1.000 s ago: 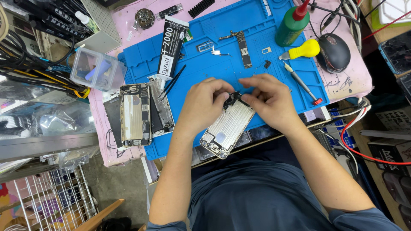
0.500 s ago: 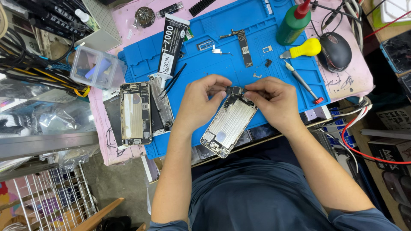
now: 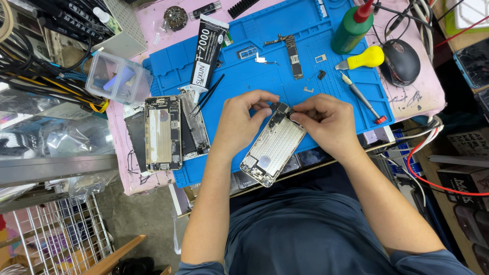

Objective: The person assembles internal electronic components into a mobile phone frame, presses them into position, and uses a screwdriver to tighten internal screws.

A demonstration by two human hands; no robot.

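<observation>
A detached phone screen panel [image 3: 272, 148] with a silver metal back lies tilted over the near edge of the blue work mat [image 3: 239, 71]. My left hand [image 3: 243, 119] pinches its top left corner. My right hand [image 3: 326, 119] pinches the top right, fingertips on a small dark part at the panel's upper end. Both hands meet over that upper end, which they partly hide.
An opened phone body [image 3: 163, 132] and black tweezers [image 3: 206, 97] lie at the left of the mat. A black glue tube [image 3: 208, 48], circuit board [image 3: 292, 53], green bottle [image 3: 351, 28], yellow-handled tool [image 3: 362, 58], screwdriver [image 3: 359, 97] and clear plastic box [image 3: 118, 77] stand beyond. Cables crowd both sides.
Both hands and the screen panel have shifted slightly up, away from me; the fingers have closed in on the panel's upper end.
</observation>
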